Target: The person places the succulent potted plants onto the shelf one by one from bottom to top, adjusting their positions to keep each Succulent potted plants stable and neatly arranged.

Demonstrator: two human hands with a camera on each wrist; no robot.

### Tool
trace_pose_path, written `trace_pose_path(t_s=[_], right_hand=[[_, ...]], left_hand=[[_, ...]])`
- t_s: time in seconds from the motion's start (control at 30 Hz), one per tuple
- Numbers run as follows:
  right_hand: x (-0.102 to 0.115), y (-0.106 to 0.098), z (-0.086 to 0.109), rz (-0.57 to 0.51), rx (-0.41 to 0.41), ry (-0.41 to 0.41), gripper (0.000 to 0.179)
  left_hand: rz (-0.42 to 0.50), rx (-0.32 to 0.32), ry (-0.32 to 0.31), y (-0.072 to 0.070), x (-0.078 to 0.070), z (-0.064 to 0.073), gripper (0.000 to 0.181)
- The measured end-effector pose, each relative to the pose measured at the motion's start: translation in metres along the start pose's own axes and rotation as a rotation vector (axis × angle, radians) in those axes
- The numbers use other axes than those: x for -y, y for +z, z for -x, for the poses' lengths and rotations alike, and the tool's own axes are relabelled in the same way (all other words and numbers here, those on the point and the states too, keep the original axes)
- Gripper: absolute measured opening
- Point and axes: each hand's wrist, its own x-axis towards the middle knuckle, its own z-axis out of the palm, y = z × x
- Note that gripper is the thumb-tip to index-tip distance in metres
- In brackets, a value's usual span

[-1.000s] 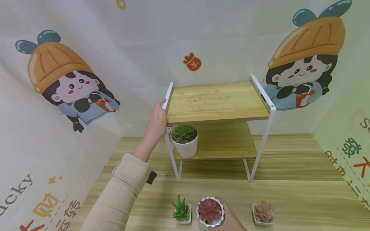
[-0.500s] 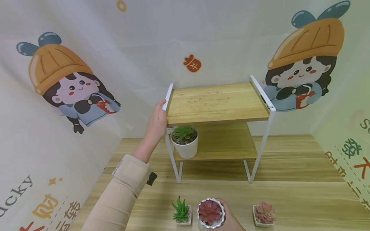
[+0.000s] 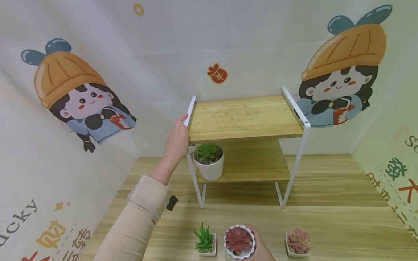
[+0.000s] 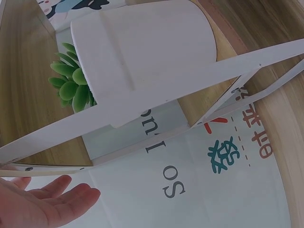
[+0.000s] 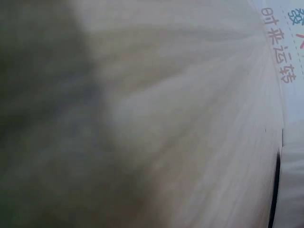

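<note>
My left hand [image 3: 177, 140] touches the left white frame of a two-tier wooden shelf [image 3: 245, 117], near its top board. In the left wrist view, the left fingers [image 4: 78, 202] lie loosely extended beside the frame. Just below the hand, a white round pot with a green succulent [image 3: 209, 163] stands at the left end of the lower board. At the bottom of the head view, my right hand [image 3: 261, 246] grips a scalloped white pot with a dark red succulent [image 3: 239, 241]. The right wrist view is blurred and shows neither hand nor pot.
On the wood-grain table [image 3: 339, 188], a small square pot with a spiky green plant [image 3: 205, 241] stands left of the held pot. Another with a pink succulent [image 3: 298, 242] stands to the right. A printed white cloth [image 3: 156, 54] encloses the back and sides.
The head view has tilted slightly, so everything sits a little lower in it. Both hands keep their places, the right one still holding the red succulent's pot.
</note>
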Motion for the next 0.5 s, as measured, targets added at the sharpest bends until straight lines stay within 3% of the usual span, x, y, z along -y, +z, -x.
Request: trace_pose_path(t_s=[0.07, 0.27, 0.4, 0.5], right_hand=[[0.001, 0.001, 0.001, 0.068, -0.035, 0.011, 0.075], [0.009, 0.003, 0.004, 0.504, -0.191, 0.013, 0.086], [0.015, 0.006, 0.004, 0.492, -0.234, 0.042, 0.085], [0.022, 0.011, 0.002, 0.483, -0.290, 0.113, 0.084]], left_hand=[[0.002, 0.001, 0.000, 0.000, 0.000, 0.000, 0.054], [0.018, 0.000, 0.008, 0.001, 0.000, 0.000, 0.054], [0.022, 0.002, 0.002, 0.001, 0.000, 0.000, 0.054], [0.021, 0.005, -0.007, 0.001, 0.001, 0.000, 0.054]])
